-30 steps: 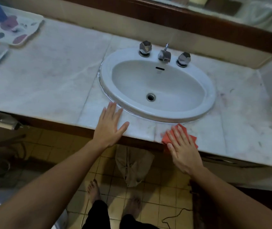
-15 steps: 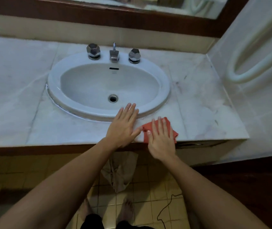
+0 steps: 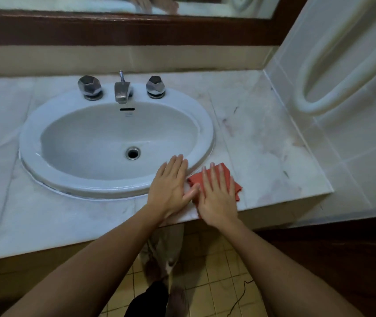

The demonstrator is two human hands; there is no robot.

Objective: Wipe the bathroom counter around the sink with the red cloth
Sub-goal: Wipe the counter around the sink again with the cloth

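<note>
Head view: right hand (image 3: 216,197) presses cloth (image 3: 228,179) flat beside sink (image 3: 200,124), left hand (image 3: 171,186) flat; counter (image 3: 262,138) marks remain, wiping seems unfinished.

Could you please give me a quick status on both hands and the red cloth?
Right hand flat on red cloth, front counter. Left hand flat, fingertips on sink rim. Counter right of cloth bare.
</note>
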